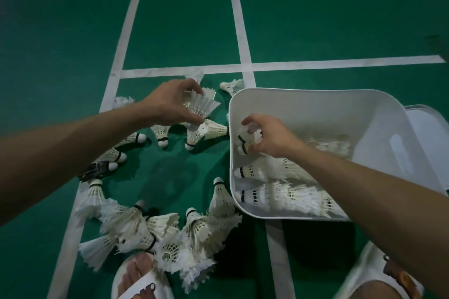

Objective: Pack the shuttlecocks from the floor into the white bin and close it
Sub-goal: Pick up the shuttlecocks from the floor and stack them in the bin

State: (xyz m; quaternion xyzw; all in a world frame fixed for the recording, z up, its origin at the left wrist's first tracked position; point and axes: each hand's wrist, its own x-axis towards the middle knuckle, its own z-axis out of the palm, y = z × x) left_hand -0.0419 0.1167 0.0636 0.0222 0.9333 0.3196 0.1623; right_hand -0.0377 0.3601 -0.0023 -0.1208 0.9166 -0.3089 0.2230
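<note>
A green, white-lined court floor (184,19) holds shuttlecocks (132,222).

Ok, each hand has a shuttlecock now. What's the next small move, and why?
Probably have the right hand lay its shuttlecock down in the bin: that hand is already inside it, over the rows lying there. The left hand grips a second shuttlecock over the floor pile and can follow.
</note>
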